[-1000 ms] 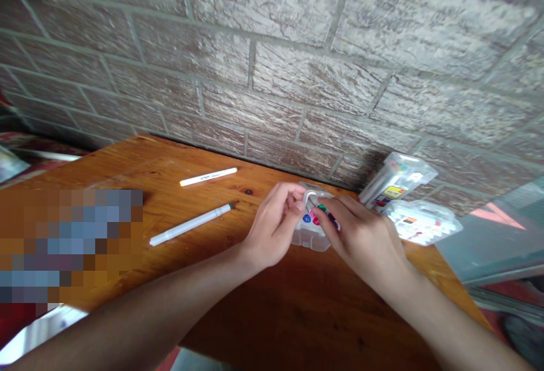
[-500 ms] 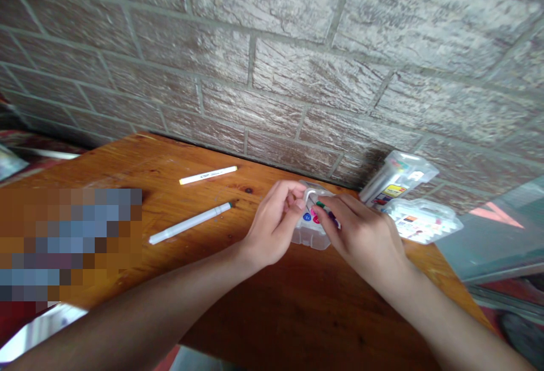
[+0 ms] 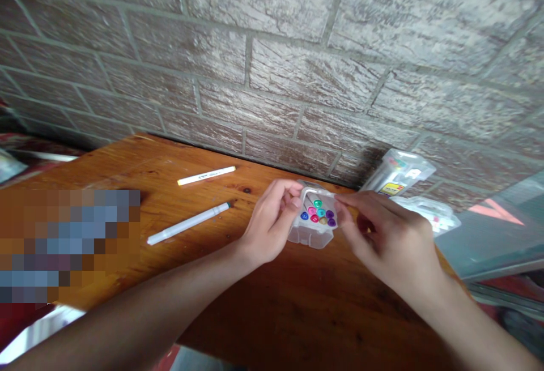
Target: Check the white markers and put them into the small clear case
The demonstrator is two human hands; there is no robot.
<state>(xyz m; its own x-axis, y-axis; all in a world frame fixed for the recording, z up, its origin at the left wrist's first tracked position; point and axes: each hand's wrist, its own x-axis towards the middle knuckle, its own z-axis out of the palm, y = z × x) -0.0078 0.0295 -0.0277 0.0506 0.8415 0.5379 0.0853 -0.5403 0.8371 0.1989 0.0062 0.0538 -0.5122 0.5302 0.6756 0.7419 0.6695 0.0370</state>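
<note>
A clear plastic marker case (image 3: 311, 238) stands on the wooden table, its top open. Inside it, several markers (image 3: 322, 213) show round coloured ends: green, pink, teal, purple, blue, red and tan. My left hand (image 3: 268, 221) grips the case's left side, thumb and fingers curled at the rim. At the right side of the case, my right hand (image 3: 389, 235) has thumb and fingertips closed on its edge. To the left lie a slim white marker with yellow ends (image 3: 207, 175) and a longer pale marker with a green tip (image 3: 189, 224).
Behind the right hand, a tall clear case (image 3: 397, 170) leans by the brick wall (image 3: 289, 76), with another clear case (image 3: 442, 218) partly hidden beside it. The wooden table (image 3: 263, 303) meets the wall. A blurred-out patch covers the left side.
My right hand has moved off the marker ends to the right edge of the case, uncovering the coloured ends. The left hand keeps its grip.
</note>
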